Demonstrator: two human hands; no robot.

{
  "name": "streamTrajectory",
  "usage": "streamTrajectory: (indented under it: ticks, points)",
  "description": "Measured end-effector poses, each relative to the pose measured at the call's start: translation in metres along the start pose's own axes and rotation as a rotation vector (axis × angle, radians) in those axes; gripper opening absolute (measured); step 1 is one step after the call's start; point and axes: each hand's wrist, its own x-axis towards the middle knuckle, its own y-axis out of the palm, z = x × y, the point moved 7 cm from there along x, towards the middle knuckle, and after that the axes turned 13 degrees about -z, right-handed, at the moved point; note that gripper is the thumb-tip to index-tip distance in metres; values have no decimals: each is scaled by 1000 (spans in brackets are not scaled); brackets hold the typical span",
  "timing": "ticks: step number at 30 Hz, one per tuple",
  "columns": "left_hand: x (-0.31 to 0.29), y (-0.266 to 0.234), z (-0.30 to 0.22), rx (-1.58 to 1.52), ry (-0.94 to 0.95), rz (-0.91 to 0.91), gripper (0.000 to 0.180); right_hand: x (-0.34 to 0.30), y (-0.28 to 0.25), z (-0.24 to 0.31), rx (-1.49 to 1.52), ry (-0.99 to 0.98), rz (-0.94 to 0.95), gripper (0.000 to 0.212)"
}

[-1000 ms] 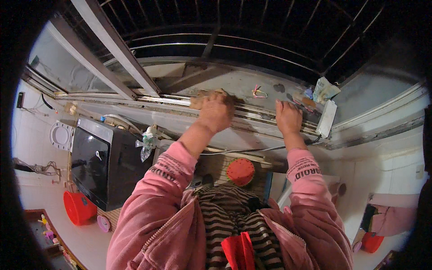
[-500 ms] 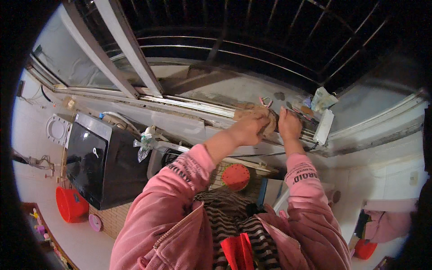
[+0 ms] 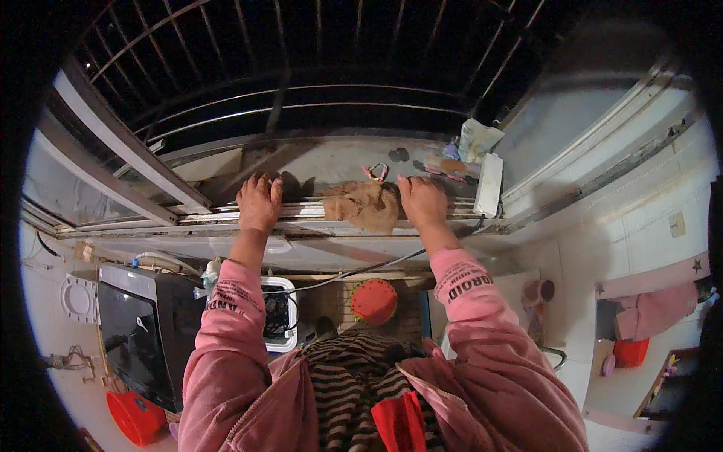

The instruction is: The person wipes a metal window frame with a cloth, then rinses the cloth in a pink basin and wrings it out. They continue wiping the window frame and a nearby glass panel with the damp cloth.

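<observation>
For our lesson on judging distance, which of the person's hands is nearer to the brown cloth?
Right. The right hand is close beside the brown cloth, on its right; the left hand is to its left, across a wider gap.

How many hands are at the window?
I see 2: the left hand on the window track, left of the brown cloth, and the right hand by the cloth's right edge. Neither is hidden.

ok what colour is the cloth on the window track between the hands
The cloth is brown; it shows best in the head view.
</observation>
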Motion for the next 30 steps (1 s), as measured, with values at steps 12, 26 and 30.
streamTrajectory:
  ticks: [12,26,30]
  points:
    - [-4,4,-12,154,-19,213,62,20,26,-18,265,89,129,27]
    - [-1,12,-10,94,-33,214,56,96,73,112,529,-224,92,37]
    - [-5,13,5,89,-54,216,56,72,-6,124,548,-202,16,51]
